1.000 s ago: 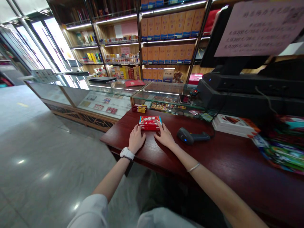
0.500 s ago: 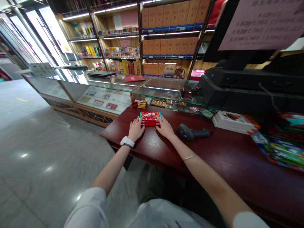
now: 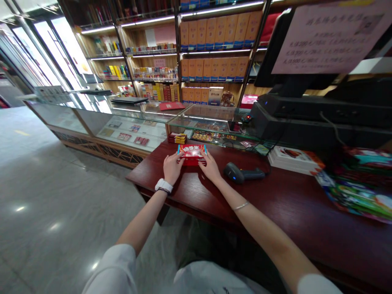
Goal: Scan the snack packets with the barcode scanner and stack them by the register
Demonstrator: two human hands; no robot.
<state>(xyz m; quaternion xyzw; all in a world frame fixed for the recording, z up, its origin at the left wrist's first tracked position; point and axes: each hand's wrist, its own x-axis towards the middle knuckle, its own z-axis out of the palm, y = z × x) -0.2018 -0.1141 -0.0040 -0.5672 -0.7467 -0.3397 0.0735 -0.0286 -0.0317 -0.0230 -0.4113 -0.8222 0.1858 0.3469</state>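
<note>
A stack of red snack packs (image 3: 192, 151) with blue ends and white lettering lies on the dark red-brown desk, with light glaring off the top pack. My left hand (image 3: 172, 167) grips the left end, thumb at the near side and fingers along the edge. On the right end my right hand (image 3: 210, 166) has the same kind of hold. Whether the upper pack is lifted off those below I cannot tell. A black barcode scanner (image 3: 237, 173) rests on the desk to the right of my right hand. Behind the red packs sits a small pile of dark red and yellow packs (image 3: 177, 138).
A glass display case (image 3: 211, 118) borders the desk's far side. On the right stand a monitor with a pink notice (image 3: 324, 41), white boxes (image 3: 292, 159) and colourful bagged goods (image 3: 358, 192). Shelves with orange boxes (image 3: 214, 69) line the back. The desk's left edge (image 3: 147, 163) drops to the floor.
My hands have shifted slightly on the packs, fingers closer round the ends. The top pack's face now catches a bright glare. The whole view has moved a little.
</note>
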